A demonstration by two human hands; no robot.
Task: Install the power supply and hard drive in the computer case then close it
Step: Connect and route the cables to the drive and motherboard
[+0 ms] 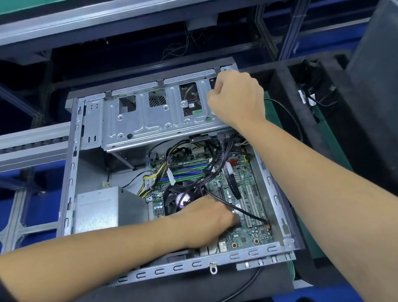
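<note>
Computer case [282, 218] lies open, motherboard [250, 197] exposed; both hands' fingers curled, their grasp hidden

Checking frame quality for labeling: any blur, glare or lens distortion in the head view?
Head view: wide-angle bend in the frame rails; left hand slightly soft over the motherboard; right hand fairly sharp; mild sheen on the drive cage; dark under the bench.

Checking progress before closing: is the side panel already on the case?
No, the case lies open, with the motherboard and both hands inside.
</note>
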